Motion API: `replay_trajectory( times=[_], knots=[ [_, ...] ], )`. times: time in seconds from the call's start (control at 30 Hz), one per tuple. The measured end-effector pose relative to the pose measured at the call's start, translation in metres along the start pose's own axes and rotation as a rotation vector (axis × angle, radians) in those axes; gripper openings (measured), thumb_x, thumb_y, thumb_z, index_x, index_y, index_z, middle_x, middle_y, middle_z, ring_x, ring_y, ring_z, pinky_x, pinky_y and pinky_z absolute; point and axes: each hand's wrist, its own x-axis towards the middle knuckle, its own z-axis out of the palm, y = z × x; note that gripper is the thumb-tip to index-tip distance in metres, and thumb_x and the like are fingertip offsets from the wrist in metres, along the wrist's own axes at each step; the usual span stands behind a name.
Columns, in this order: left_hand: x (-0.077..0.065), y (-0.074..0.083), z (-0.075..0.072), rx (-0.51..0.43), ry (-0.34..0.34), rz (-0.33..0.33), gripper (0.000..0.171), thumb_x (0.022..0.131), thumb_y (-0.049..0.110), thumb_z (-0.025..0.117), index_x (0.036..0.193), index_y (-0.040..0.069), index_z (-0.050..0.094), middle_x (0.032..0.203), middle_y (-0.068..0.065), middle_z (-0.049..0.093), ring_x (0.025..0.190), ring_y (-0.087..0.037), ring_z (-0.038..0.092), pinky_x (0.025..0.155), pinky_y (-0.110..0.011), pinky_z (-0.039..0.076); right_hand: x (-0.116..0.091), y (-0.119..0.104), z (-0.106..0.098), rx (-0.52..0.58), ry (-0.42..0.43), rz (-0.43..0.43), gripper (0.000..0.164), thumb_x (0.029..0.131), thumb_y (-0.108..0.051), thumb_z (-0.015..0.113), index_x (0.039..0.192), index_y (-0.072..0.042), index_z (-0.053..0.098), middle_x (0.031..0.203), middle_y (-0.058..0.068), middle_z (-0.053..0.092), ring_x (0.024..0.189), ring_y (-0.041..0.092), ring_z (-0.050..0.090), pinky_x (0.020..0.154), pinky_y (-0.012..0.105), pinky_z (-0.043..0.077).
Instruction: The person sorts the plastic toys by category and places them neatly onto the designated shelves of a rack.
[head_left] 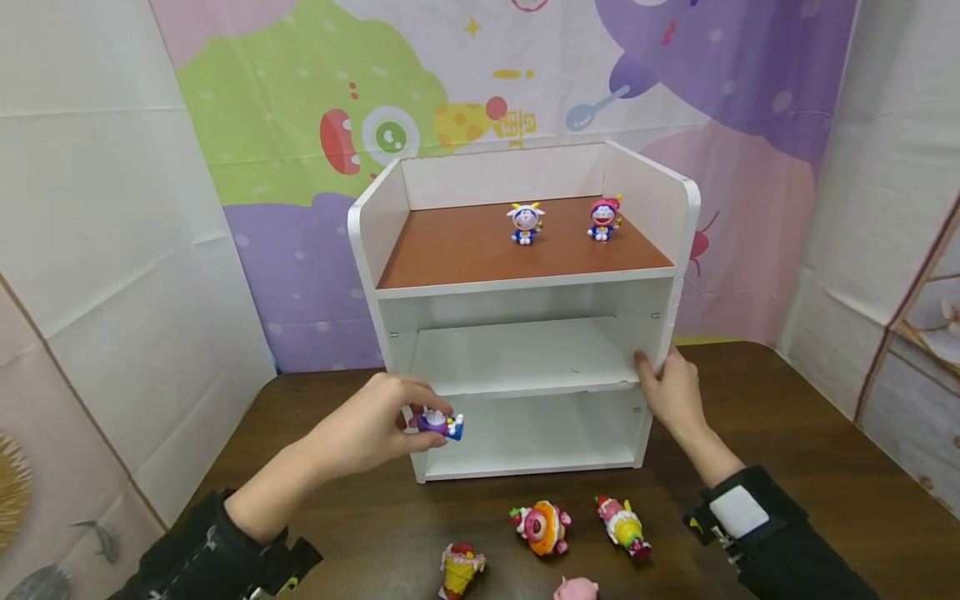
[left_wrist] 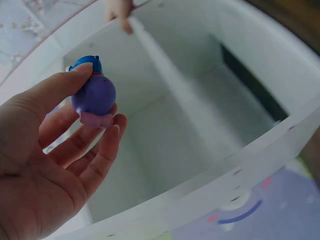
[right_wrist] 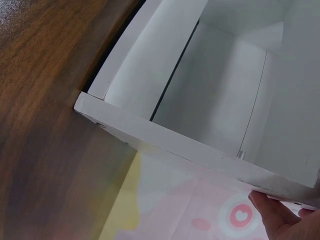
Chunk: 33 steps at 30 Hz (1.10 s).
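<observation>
In the head view my left hand point(head_left: 375, 425) pinches a small purple and blue cartoon figurine point(head_left: 442, 423) in front of the left side of a white shelf unit point(head_left: 517, 390). The figurine point(left_wrist: 96, 95) lies tilted on its side between thumb and fingers, its purple back showing in the left wrist view. My right hand point(head_left: 672, 392) grips the unit's right side panel, thumb on the inner side and fingers outside. Two figurines stand on the brown top shelf: one with a white hood point(head_left: 526, 223), one with a pink hood point(head_left: 603, 218).
On the dark wooden table point(head_left: 330, 525), before the unit, lie a doughnut-shaped figurine point(head_left: 543, 527), a yellow and pink figurine point(head_left: 624, 527), an ice-cream-cone figurine point(head_left: 460, 569) and a pink pig-like piece point(head_left: 576, 589). A cartoon-printed cloth point(head_left: 300, 175) hangs behind.
</observation>
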Motion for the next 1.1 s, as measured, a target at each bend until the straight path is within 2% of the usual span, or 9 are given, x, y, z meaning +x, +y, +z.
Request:
replay_trajectory(
  times=[0.2,0.4,0.5,0.6,0.8,0.93,1.1],
  knots=[
    [0.013,0.014,-0.029,0.037,0.031,-0.005,0.021,0.074,0.010,0.070,0.095,0.004,0.068,0.080,0.004,0.060,0.068,-0.008,0.052,0.055,-0.020,0.046,0.000,0.000,0.000,-0.007,0.003,0.012,0.032,0.086,-0.011,0.052,0.105,0.015,0.048,0.090,0.035,0.056,0.074,0.044,0.057,0.057,0.053,0.046],
    [0.030,0.020,-0.052,0.057,0.107,0.003,0.022,0.072,0.010,0.073,0.093,0.004,0.068,0.076,0.003,0.061,0.066,-0.010,0.052,0.055,-0.023,0.047,0.001,0.000,0.000,-0.007,0.008,0.006,0.032,0.086,-0.010,0.051,0.105,0.015,0.048,0.091,0.036,0.056,0.075,0.045,0.057,0.058,0.054,0.045],
    [0.040,0.022,-0.063,0.040,0.149,-0.020,0.022,0.071,0.009,0.073,0.092,0.004,0.068,0.074,0.001,0.061,0.064,-0.012,0.054,0.056,-0.024,0.048,0.001,0.001,0.000,-0.001,0.006,0.010,0.032,0.086,-0.011,0.051,0.106,0.015,0.047,0.091,0.035,0.056,0.075,0.045,0.057,0.058,0.054,0.046],
    [0.049,0.022,-0.071,0.040,0.183,-0.070,0.024,0.071,0.009,0.073,0.094,0.003,0.068,0.074,-0.002,0.062,0.065,-0.014,0.055,0.057,-0.025,0.048,0.000,0.000,0.001,0.006,0.000,0.013,0.032,0.086,-0.011,0.051,0.106,0.015,0.047,0.091,0.035,0.056,0.074,0.044,0.058,0.057,0.053,0.046],
    [0.067,0.016,-0.082,0.066,0.237,-0.156,0.027,0.074,0.011,0.070,0.098,-0.001,0.066,0.079,-0.010,0.064,0.070,-0.019,0.059,0.060,-0.029,0.047,0.001,-0.001,0.001,0.003,0.012,0.008,0.032,0.086,-0.011,0.052,0.104,0.014,0.049,0.088,0.035,0.057,0.072,0.043,0.058,0.057,0.052,0.046],
    [0.079,0.011,-0.085,0.090,0.287,-0.206,0.028,0.074,0.012,0.071,0.098,-0.001,0.066,0.085,-0.013,0.064,0.075,-0.022,0.060,0.065,-0.032,0.047,0.001,0.000,0.000,0.005,0.014,0.003,0.032,0.085,-0.011,0.052,0.104,0.015,0.049,0.088,0.035,0.057,0.072,0.043,0.058,0.056,0.053,0.046],
    [0.091,0.004,-0.086,0.099,0.311,-0.258,0.028,0.076,0.013,0.068,0.101,-0.001,0.066,0.091,-0.014,0.063,0.082,-0.025,0.059,0.070,-0.035,0.046,0.000,0.000,0.000,0.009,0.006,0.007,0.032,0.086,-0.011,0.051,0.104,0.015,0.048,0.088,0.035,0.057,0.073,0.044,0.058,0.057,0.053,0.046]
  ],
)
